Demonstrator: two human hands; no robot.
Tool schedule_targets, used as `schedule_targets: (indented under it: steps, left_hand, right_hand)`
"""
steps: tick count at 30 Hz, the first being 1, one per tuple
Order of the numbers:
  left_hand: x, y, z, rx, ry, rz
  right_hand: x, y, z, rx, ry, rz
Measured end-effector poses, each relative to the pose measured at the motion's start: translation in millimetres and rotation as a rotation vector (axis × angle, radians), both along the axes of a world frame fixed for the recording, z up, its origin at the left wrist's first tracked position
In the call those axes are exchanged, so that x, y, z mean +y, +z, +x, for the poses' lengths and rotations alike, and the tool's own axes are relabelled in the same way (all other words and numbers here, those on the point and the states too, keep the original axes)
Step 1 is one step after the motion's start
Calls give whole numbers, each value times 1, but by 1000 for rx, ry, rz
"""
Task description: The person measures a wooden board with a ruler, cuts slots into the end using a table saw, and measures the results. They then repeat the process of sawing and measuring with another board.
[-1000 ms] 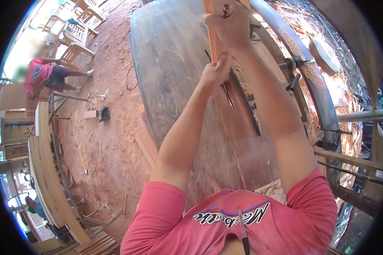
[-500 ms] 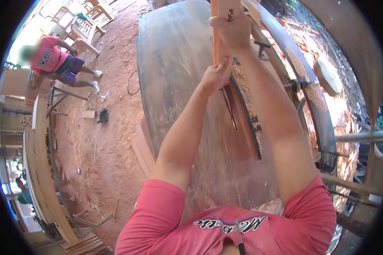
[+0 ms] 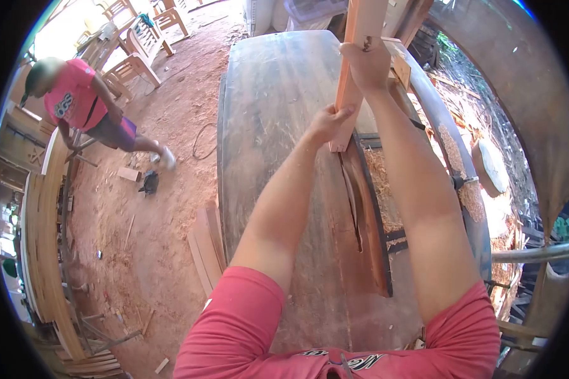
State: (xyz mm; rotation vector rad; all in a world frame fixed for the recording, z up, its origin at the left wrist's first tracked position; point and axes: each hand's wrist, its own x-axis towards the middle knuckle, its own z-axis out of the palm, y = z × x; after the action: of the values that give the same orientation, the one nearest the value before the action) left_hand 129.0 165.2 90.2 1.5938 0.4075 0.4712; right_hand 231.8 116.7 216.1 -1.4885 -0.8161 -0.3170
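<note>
A long reddish wooden plank [image 3: 360, 28] runs up past the top edge of the view, above a broad wooden tabletop [image 3: 278, 114]. My right hand [image 3: 369, 66] is closed on it near a dark knot, the higher of the two grips. Lower down, my left hand [image 3: 327, 124] clasps its left edge, thumb across the face. Below the plank's near end lies a reddish board with a long dark split [image 3: 368, 227]. The plank hides part of the tabletop behind it.
A person in a pink shirt [image 3: 82, 95] is at the left, beside stacked long boards [image 3: 43, 240]. Wooden chairs [image 3: 136, 47] stand farther back. Loose planks [image 3: 202, 246] lean by the tabletop's left side. Wood shavings [image 3: 379, 183] and a metal pipe [image 3: 537, 254] are at the right.
My view has shifted, so the tabletop and plank appear farther right and lower. Both hands keep their hold on the plank. The person at the left has moved closer to the stacked boards.
</note>
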Motion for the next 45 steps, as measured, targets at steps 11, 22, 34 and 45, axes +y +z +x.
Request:
schedule_targets:
  steps: [11, 22, 34, 45]
  left_hand:
    - [36, -29, -126, 126, -2, 267]
    - [-211, -36, -440, -14, 534, 0]
    - [-302, 21, -609, 530, 456, -164]
    - [-275, -7, -582, 674, 395, -238]
  right_hand:
    - [14, 12, -138, 120, 64, -68]
    - [-99, 31, -387, 635, 372, -271]
    - [-141, -105, -475, 1221, 340, -473]
    - [-233, -82, -419, 451, 900, -781]
